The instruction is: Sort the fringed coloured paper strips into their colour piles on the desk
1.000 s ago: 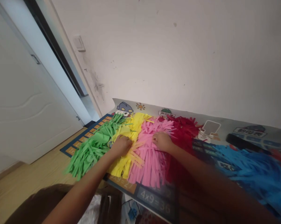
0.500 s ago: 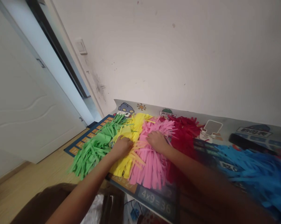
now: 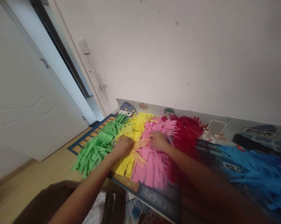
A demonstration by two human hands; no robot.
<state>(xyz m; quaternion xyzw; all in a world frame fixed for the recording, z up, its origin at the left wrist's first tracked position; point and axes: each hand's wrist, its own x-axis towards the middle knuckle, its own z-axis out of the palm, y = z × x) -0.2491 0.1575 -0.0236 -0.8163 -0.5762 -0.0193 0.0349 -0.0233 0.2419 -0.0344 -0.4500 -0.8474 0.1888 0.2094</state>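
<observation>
Fringed tissue-paper tassels lie side by side on a printed sheet. My left hand (image 3: 124, 145) is closed with curled fingers on the yellow tassel (image 3: 138, 124), beside the green tassel (image 3: 93, 152). Over the pink tassel (image 3: 152, 168), my right hand (image 3: 158, 140) bends its fingers into the strips in a pinch. Pale orange strips (image 3: 140, 143) stretch between the two hands; their far ends are hidden among the pink fringe. A dark red tassel (image 3: 185, 133) lies right of the pink one, partly behind my right forearm.
A blue tassel (image 3: 254, 171) spreads at the right, near a dark rod-like object (image 3: 254, 144) and a small white-framed stand (image 3: 215, 129). The sheet (image 3: 159, 199) shows sums and ends at a front edge. Behind is a wall (image 3: 166, 62); a white door (image 3: 21, 102) stands left.
My right hand has drawn its fingers together at the pink tassel's left side, by the orange strips. My left hand stays on the yellow. The view has shifted slightly.
</observation>
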